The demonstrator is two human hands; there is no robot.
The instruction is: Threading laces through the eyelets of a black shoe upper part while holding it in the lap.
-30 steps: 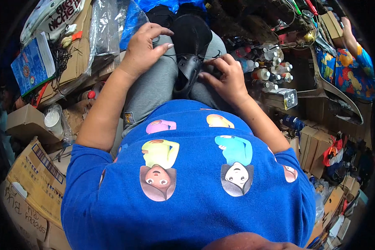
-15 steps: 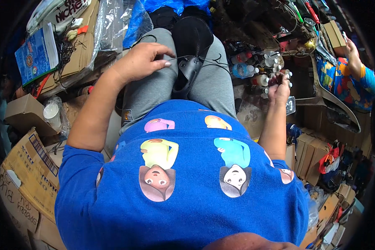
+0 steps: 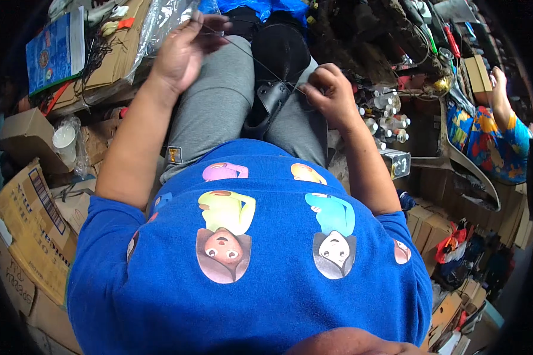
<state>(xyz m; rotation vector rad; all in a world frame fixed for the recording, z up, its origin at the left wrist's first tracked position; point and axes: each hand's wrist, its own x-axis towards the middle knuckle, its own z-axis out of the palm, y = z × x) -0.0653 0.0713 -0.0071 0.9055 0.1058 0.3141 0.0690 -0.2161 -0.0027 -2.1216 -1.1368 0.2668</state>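
A black leather shoe (image 3: 270,97) is held between my knees, its dark sole-like part toward the far side. From it a thin dark thread (image 3: 251,55) stretches in a straight line up to the left. My left hand (image 3: 186,53), raised above my left thigh, grips that thread, its fingertips somewhat blurred. Close to the shoe's right side, my right hand (image 3: 330,94) is closed in a pinch on the thread's other part. The exact hold of its fingertips is partly hidden.
Several small bottles (image 3: 391,121) stand right of my legs, beside a clear container (image 3: 397,163). Left are flattened cardboard (image 3: 115,65), a blue booklet (image 3: 56,53), a white cup (image 3: 64,137) and a box (image 3: 32,139). Another person's arm (image 3: 501,97) shows at the right.
My left hand has moved up and away from the shoe, drawing the thread out. My right hand has come from beside the bottles to the shoe's right side.
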